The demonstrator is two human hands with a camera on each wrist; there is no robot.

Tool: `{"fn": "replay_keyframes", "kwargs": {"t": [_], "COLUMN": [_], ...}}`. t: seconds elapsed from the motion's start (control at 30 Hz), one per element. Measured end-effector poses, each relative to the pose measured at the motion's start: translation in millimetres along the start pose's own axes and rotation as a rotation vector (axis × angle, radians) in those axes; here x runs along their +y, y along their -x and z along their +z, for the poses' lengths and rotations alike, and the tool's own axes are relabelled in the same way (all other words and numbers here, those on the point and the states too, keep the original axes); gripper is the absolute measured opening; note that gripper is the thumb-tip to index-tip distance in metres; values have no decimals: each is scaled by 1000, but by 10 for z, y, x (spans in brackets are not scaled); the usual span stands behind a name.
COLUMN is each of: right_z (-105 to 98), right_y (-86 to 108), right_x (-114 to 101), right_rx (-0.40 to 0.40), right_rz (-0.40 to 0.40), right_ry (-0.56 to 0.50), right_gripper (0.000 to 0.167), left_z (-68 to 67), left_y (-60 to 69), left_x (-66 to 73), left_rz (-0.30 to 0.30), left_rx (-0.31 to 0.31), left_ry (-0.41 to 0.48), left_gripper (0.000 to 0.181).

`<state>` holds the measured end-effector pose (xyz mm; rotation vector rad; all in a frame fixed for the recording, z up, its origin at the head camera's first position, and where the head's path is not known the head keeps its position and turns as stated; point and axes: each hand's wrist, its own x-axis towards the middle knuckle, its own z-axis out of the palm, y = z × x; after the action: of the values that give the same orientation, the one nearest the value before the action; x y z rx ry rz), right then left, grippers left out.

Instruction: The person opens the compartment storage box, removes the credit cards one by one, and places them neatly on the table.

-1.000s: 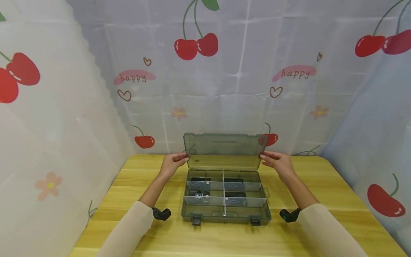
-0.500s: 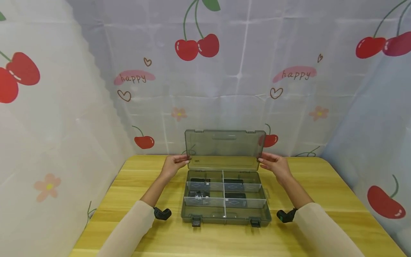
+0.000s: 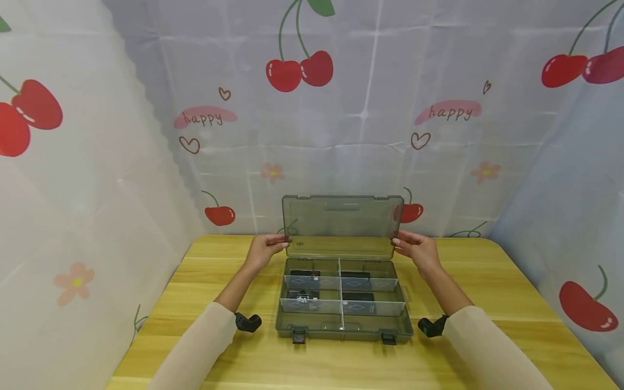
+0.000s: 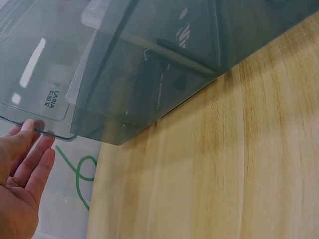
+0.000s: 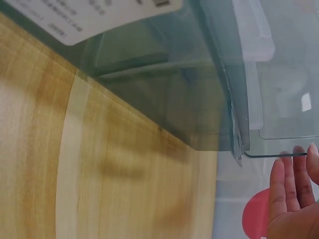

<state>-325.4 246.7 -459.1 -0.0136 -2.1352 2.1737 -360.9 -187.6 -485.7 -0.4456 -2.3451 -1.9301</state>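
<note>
A smoky, see-through plastic organizer box (image 3: 344, 334) stands on the table with its lid (image 3: 341, 219) raised nearly upright at the back. My left hand (image 3: 261, 251) pinches the lid's left edge between thumb and fingers. At the right edge, my right hand (image 3: 420, 252) pinches the lid the same way, with its thumb (image 5: 312, 162) on the near side. Clear dividers (image 3: 312, 305) split the box into several compartments. Flat dark packets (image 3: 358, 297) with printed marks lie in the middle and rear ones. The two front latches (image 3: 299, 336) hang down.
The box rests on a wood-grain table (image 3: 195, 292). A white cloth (image 3: 312, 151) printed with cherries hangs close behind the table and at both sides. A white label (image 5: 99, 17) is stuck on the box's right outer wall.
The lid has swung further upright, its top edge rising in view, mostly in the first half second. My hands have shifted slightly with it and keep their hold.
</note>
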Motion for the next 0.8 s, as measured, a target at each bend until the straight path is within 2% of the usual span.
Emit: {"fn": "replay_keyframes", "kwargs": {"t": [0.27,0.4,0.63,0.8], "right_z": [11,26,16,14], "right_y": [-66,-74,-47,-40], "right_x": [120,131,140,184], "right_rx": [33,44,43,39], "right_rz": [-32,-20,12,32], "right_ry": [11,6,57,24], "right_gripper": [46,44,49,45], "left_z": [-25,-36,-40,-26], "left_y": [22,30,47,86], "left_x": [-11,-23,-36,-31], "left_rz": [-13,-15,-15,-42], "left_rx": [-41,-49,-60,-44], "left_ry": [37,32,31,19], "left_gripper": [33,34,34,29]}}
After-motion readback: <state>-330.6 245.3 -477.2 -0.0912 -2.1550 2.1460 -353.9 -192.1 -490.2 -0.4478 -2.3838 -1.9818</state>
